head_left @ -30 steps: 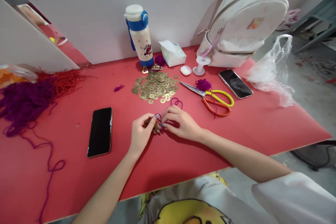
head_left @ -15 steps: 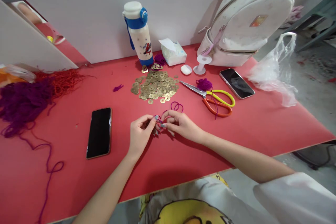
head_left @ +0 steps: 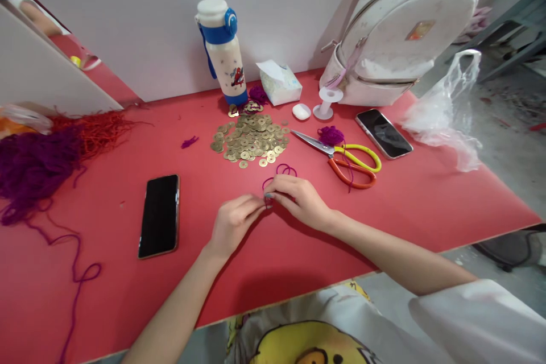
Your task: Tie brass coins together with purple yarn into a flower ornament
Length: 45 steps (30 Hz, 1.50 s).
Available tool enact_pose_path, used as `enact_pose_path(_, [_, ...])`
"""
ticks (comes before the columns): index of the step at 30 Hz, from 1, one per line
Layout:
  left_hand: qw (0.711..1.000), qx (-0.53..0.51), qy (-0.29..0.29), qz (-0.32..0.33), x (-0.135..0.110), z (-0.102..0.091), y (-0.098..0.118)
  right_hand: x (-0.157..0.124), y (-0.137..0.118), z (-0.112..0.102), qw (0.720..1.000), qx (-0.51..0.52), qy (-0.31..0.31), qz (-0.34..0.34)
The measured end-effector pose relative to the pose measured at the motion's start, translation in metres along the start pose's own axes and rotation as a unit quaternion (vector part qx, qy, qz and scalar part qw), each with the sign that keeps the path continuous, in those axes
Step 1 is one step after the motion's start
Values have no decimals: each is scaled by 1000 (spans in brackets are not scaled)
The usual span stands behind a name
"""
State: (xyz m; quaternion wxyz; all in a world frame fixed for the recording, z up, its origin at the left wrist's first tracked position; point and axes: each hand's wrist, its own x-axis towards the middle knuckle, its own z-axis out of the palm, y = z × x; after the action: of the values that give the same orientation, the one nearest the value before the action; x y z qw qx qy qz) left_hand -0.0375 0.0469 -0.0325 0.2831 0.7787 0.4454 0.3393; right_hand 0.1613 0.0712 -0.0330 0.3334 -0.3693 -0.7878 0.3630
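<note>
The purple cord (head_left: 285,164) is thin, smooth and bright. It lies on the red table (head_left: 298,273), just in front of the pile of coins (head_left: 256,136), on the side near the person. Part of it curls into small, round loops, a bit to the right of the pile's middle. The rest runs back to the person's fingers, where a short piece hangs down.

The right hand (head_left: 298,200) is bent, and its thumb and first finger pinch the cord. One nail looks blue-green. The left hand (head_left: 239,220) is in front of the pile too. Its fingers point to the right and come together by the short piece, close to the right hand. They hide what is under them, so I cannot tell if they hold anything.

The coins are round, flat and a dull gold color. Many have a little hole in the middle. They lie on top of each other in a messy heap, with a few loose ones at the edge.

To the right of the pile are big scissors (head_left: 331,152) with one yellow handle and one orange handle. Their tip is near the coins. A small purple bundle (head_left: 331,136) sits beside the blades, and a strand from it goes down over the handles.
</note>
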Motion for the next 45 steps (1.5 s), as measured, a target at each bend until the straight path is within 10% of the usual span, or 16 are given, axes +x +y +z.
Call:
enact_pose_path(14, [984, -80, 142, -71, -1, 0, 7, 1, 1, 4, 995, 4, -94, 31])
enact_pose_path(21, [983, -117, 114, -86, 2, 1, 8, 4, 0, 1, 988, 137, 7, 71])
enact_pose_path(32, [926, -367, 17, -84, -1, -2, 17, 18, 16, -15, 803, 512, 153, 266])
enact_pose_path(36, [888, -433, 74, -135, 2, 1, 8, 22, 24, -26, 766, 535, 200, 296])
enact_pose_path(40, [877, -402, 195, -176, 6, 3, 1, 21, 19, -24, 791, 497, 263, 241])
enact_pose_path(45, [874, -340, 259, -233, 8, 4, -2, 7, 1, -9, 926, 325, 155, 110])
